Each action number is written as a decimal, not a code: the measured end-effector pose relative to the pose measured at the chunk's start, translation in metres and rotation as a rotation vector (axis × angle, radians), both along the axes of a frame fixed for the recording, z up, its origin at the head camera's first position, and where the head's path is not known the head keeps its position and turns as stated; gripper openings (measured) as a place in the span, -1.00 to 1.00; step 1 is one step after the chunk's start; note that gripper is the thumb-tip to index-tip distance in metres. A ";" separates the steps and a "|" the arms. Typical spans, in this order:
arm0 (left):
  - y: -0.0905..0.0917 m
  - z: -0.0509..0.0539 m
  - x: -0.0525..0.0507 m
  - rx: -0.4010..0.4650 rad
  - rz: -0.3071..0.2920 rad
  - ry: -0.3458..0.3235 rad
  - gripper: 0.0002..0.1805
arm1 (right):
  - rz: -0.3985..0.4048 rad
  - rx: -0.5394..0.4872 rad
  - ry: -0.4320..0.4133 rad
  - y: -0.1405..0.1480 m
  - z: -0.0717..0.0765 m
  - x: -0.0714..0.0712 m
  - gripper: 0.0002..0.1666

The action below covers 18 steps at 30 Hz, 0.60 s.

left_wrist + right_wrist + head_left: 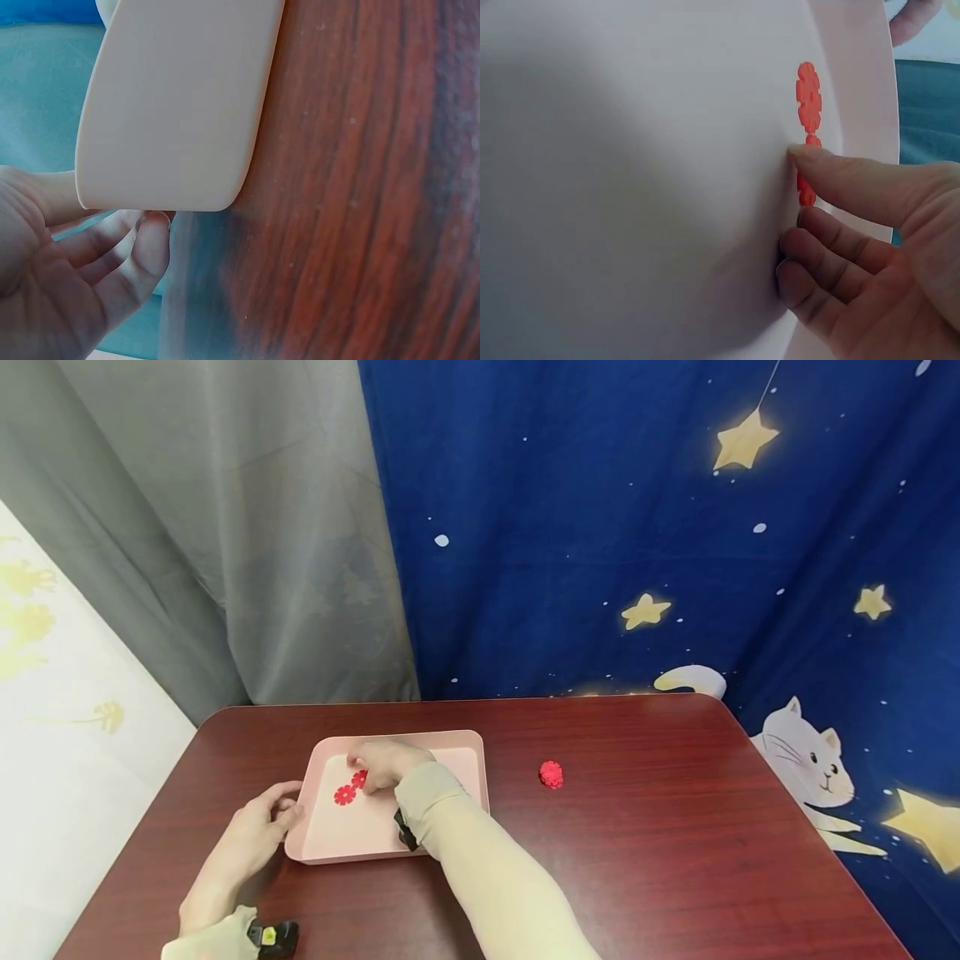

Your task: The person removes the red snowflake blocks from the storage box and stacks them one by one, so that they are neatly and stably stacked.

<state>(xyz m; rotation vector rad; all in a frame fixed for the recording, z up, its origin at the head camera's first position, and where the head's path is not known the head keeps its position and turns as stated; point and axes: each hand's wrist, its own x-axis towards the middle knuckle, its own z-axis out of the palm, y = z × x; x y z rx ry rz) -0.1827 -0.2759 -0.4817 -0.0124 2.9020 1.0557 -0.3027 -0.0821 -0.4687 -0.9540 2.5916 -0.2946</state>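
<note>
A pink tray (pixel 386 857) lies on the table. Inside it, towards the left, is a red flower-shaped plastic disc (pixel 344 795), the kind with notches round its edge. Right beside it, nearly touching, is a second such disc (pixel 805 191), flat on the tray floor. My right hand (pixel 386 762) reaches into the tray with thumb and forefinger at opposite sides of this second disc, partly covering it. At the tray's left end, my left hand (pixel 258 827) rests its fingertips against the outer wall, fingers loosely bent; in the left wrist view the rim hides part of one finger.
A small pile of red discs (pixel 551 774) sits on the dark red wooden table (pixel 675 827), right of the tray. Behind the table hang a grey curtain (pixel 315 568) and a blue starry one (pixel 555 527).
</note>
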 end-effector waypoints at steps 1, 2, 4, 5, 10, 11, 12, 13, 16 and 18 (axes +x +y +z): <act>0.000 0.000 0.000 -0.005 -0.002 0.005 -0.55 | 0.006 0.002 -0.005 -0.001 0.000 0.000 -0.58; 0.000 0.000 0.000 -0.004 -0.005 0.009 -0.56 | 0.005 0.003 -0.011 -0.001 0.000 0.001 -0.63; 0.001 -0.001 0.000 -0.006 -0.009 0.017 -0.56 | 0.001 0.012 -0.009 -0.002 0.000 0.001 -0.75; 0.001 -0.001 0.000 -0.010 -0.009 0.023 -0.57 | 0.000 0.014 -0.008 -0.002 -0.001 0.001 -0.78; 0.000 -0.001 0.000 -0.015 -0.003 0.025 -0.57 | 0.006 0.025 0.014 -0.002 0.000 0.001 -0.79; 0.000 -0.001 0.000 -0.014 -0.002 0.023 -0.57 | 0.010 0.029 0.027 -0.002 0.000 0.001 -0.80; 0.000 -0.001 0.001 -0.012 -0.002 0.020 -0.56 | 0.012 0.035 0.042 -0.003 0.001 0.001 -0.81; 0.000 -0.001 0.001 -0.013 -0.001 0.020 -0.56 | 0.015 0.040 0.056 -0.003 0.001 0.002 -0.82; -0.001 0.000 0.001 -0.006 -0.005 0.020 -0.56 | 0.038 0.080 0.117 -0.006 0.003 0.004 -0.81; -0.001 0.000 0.001 -0.006 -0.007 0.023 -0.56 | 0.058 0.113 0.151 -0.007 0.004 0.006 -0.78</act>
